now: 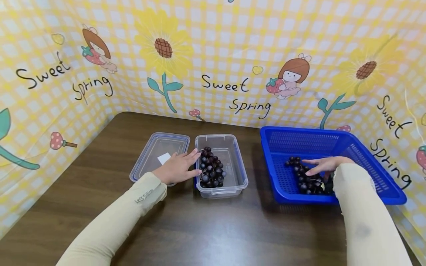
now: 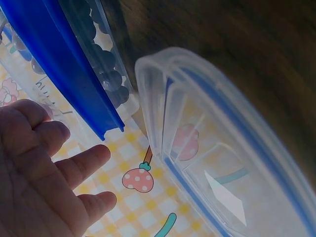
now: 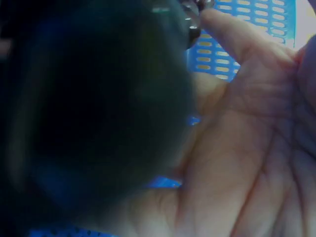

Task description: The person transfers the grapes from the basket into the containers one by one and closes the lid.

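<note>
My left hand [image 1: 179, 167], fingers spread, is at the left rim of a clear plastic box [image 1: 235, 166]. Its fingertips are close to the box's blue side flap [image 2: 64, 64]. A bunch of dark grapes [image 1: 211, 170] lies along the left side inside the box. Over at the right, my right hand [image 1: 327, 165] reaches into a blue basket [image 1: 276, 173]. Thumb and forefinger extend beside a second bunch of grapes [image 1: 301, 176]; the remaining fingers are partly hidden. Close to the right wrist camera, a large dark blurred shape [image 3: 108, 108] covers part of this hand.
A clear lid [image 1: 151, 162] with a blue seal and a white label lies left of the box. Everything stands on a brown wooden table [image 1: 206, 229]. A yellow checked cloth [image 1: 213, 55] hangs behind and at both sides.
</note>
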Motion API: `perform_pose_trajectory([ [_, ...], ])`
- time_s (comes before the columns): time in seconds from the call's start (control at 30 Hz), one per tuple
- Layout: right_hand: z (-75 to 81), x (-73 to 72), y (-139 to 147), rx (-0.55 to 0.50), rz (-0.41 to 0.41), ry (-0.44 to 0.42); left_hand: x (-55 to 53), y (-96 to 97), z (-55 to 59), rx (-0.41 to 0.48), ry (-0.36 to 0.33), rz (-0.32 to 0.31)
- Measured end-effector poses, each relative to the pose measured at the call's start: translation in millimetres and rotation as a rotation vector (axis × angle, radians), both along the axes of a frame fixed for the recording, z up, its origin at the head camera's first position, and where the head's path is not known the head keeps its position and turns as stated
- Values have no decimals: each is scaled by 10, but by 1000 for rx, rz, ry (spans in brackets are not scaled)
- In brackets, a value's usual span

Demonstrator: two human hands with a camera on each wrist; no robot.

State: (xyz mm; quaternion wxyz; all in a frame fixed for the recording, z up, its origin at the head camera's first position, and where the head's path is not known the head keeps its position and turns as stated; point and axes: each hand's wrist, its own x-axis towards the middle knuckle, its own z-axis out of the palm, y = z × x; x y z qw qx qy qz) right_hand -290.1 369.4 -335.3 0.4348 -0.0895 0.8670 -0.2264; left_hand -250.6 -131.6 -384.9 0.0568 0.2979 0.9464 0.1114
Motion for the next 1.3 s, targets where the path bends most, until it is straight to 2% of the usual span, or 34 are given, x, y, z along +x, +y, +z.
perform_pose_trajectory([
  [0.27,-58,-47,-13,-20,11,-22,-11,1,-8,-10,2,0],
  [0.47,-87,-70,-47,13,31,-29,-14,19,-11,-2,-15,-2],
  [0.73,-151,-143,-220,-1,99,-43,1,21,10,-3,-30,1],
  [0.9,-127,-186,-340,20,54,-67,-14,22,65,-5,-27,14],
  [1.0,-142,-181,-355,45,20,-84,-26,29,58,-8,-35,9],
  [1.1,-187,-172,-350,59,19,-57,-29,25,37,-13,-38,7],
  [1.3,-239,-157,-342,77,47,71,-23,4,19,-7,-41,10],
])
